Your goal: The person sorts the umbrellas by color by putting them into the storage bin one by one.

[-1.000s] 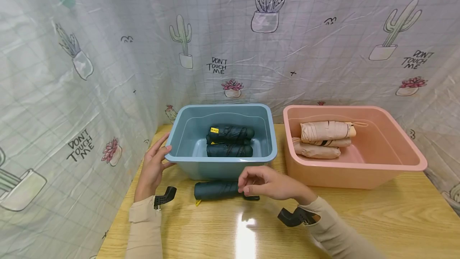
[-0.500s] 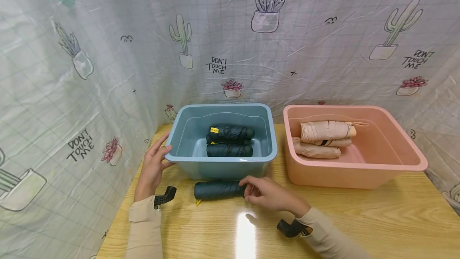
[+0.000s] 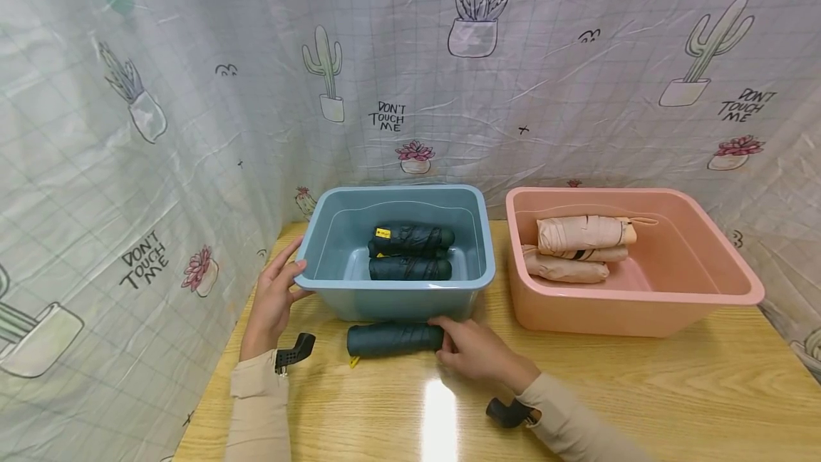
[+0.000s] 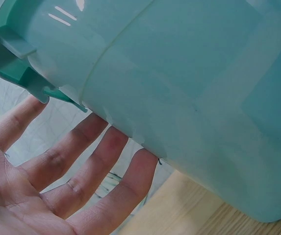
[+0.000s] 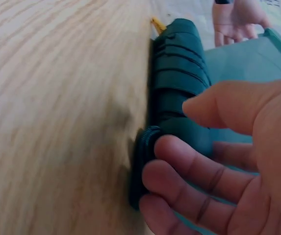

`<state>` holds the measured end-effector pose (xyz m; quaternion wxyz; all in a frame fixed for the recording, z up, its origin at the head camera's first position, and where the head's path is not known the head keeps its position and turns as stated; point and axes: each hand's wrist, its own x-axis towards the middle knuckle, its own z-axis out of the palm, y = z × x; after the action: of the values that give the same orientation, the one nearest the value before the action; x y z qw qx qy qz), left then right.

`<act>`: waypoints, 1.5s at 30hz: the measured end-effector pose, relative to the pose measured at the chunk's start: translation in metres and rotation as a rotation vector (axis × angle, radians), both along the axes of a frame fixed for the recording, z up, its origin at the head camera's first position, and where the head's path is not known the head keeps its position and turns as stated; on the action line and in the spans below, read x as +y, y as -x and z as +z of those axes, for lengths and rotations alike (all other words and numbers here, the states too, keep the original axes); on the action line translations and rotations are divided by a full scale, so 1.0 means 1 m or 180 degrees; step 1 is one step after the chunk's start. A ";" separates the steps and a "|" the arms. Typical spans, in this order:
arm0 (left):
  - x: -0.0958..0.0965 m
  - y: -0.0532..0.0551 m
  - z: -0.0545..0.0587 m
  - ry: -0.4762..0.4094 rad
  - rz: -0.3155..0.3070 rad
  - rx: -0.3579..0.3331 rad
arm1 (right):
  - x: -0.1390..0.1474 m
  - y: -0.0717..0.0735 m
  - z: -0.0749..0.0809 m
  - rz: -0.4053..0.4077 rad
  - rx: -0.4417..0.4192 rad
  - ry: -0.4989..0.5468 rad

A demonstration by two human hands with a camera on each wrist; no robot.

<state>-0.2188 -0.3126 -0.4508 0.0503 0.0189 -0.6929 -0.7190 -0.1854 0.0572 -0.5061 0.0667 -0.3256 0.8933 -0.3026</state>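
A dark green folded umbrella with a yellow tag lies on the table in front of the blue bin. My right hand is at the umbrella's right end, thumb on the near side and index finger on the far side. In the right wrist view, my fingers curl around its handle end, by the dark wrist strap. My left hand rests on the blue bin's left side, thumb over the rim. Its other fingers lie spread and nearly straight against the outer wall.
Several dark umbrellas lie inside the blue bin. To its right stands a pink bin holding several beige folded umbrellas. A patterned curtain hangs behind and to the left of the wooden table.
My right hand has come down to the umbrella's right end, and its fingers have closed in around it. The umbrella and my left hand have stayed in place.
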 end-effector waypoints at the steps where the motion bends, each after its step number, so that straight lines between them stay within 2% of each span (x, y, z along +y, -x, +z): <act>1: 0.000 0.000 0.000 0.0005 -0.0007 0.0003 | -0.001 0.000 -0.001 -0.0038 0.0010 -0.0034; 14: -0.001 -0.001 -0.001 0.0025 0.0000 0.0004 | -0.011 -0.003 -0.007 -0.0343 0.0290 -0.0420; 24: -0.002 -0.001 -0.003 0.0034 0.0007 0.0000 | -0.012 -0.006 -0.014 -0.0371 0.0466 -0.0371; 31: -0.003 -0.002 -0.003 0.0018 0.0017 0.0014 | -0.014 -0.012 -0.011 -0.0347 0.0514 -0.0266; 34: -0.003 -0.001 -0.003 -0.0004 0.0029 0.0010 | -0.015 -0.014 -0.009 -0.0351 0.0361 -0.0062; 38: -0.002 -0.001 -0.002 -0.0008 0.0025 0.0007 | -0.019 -0.016 -0.006 -0.0395 -0.0143 0.0471; 41: -0.002 0.000 -0.002 -0.0012 -0.0003 0.0011 | -0.024 -0.016 -0.006 -0.0509 -0.0446 0.0826; 45: -0.002 0.000 -0.001 -0.0034 -0.0030 0.0018 | -0.030 -0.016 -0.005 -0.0674 -0.0691 0.1087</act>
<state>-0.2183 -0.3150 -0.4521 0.0487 0.0139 -0.6890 -0.7230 -0.1690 0.0275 -0.5115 0.0742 -0.2021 0.8459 -0.4880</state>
